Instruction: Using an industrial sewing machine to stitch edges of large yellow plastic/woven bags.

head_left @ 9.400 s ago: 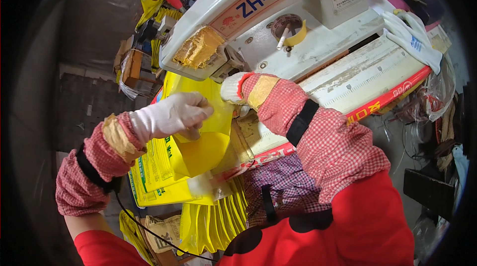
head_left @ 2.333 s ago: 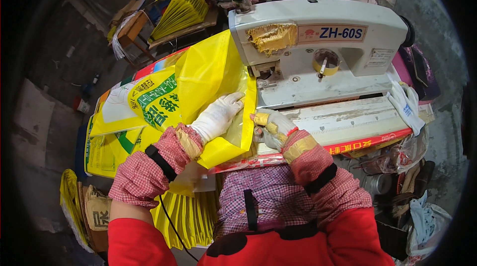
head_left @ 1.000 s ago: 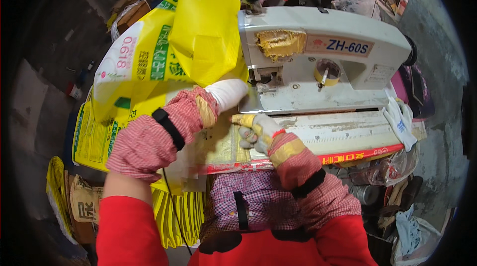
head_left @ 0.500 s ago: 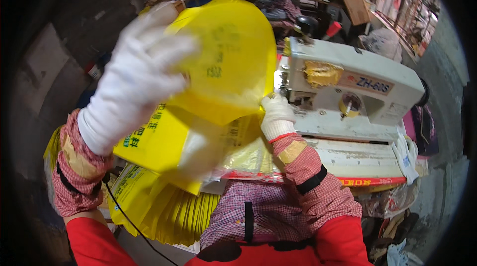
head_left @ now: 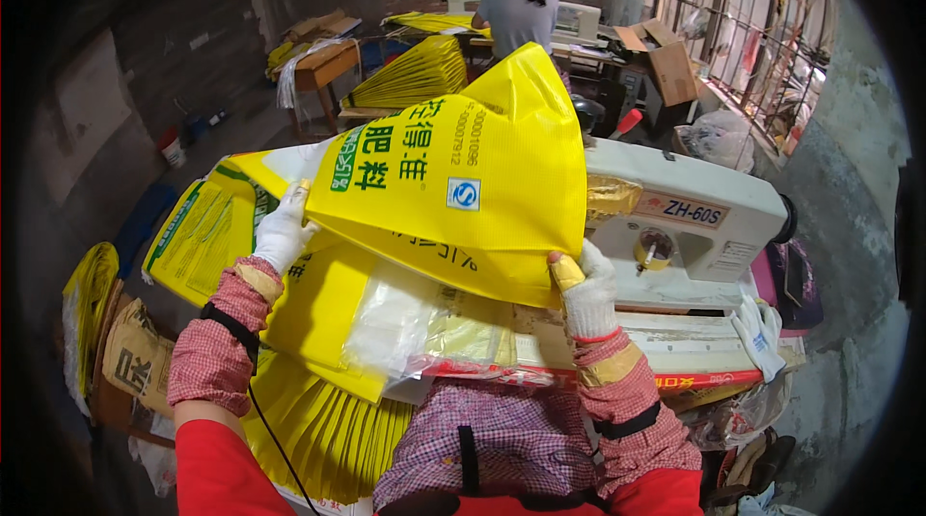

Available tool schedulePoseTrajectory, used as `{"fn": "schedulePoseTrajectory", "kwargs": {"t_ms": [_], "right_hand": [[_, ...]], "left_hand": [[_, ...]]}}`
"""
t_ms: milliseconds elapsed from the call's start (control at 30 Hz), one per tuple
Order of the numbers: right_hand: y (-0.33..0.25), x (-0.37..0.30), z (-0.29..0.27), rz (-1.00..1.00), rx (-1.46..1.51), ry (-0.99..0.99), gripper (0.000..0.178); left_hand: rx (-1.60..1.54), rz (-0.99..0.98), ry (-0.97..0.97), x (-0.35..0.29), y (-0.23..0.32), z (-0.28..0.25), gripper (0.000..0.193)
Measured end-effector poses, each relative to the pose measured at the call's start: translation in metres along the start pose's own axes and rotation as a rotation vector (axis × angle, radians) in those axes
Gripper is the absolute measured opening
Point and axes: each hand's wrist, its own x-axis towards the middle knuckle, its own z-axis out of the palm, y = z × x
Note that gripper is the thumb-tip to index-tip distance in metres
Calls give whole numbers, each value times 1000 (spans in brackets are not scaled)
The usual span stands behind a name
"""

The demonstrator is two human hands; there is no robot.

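Between the left fingers (head_left: 297, 200) and right fingers (head_left: 567, 272) stretches the yellow bag (head_left: 516, 198), pinched by both.

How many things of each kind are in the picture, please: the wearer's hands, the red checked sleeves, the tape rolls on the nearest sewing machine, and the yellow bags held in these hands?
Hands: 2
Red checked sleeves: 2
Tape roll: 1
Held yellow bag: 1
Total: 6

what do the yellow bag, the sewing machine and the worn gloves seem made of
Yellow bag: probably plastic, perhaps woven, given its slight sheen and stiff creases. Sewing machine: likely painted metal; smooth, pale, rigid casing. White gloves: apparently knitted fabric; matte, softly wrinkled.
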Motion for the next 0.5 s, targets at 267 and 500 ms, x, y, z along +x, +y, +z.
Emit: {"fn": "schedulePoseTrajectory", "kwargs": {"t_ms": [267,500], "right_hand": [[14,-19,-6,-63,-27,13,37],[30,-2,-16,-30,-99,219,39]], "left_hand": [[169,52,-24,64,0,-8,35],[330,382,703,70,28,-121,53]]}}
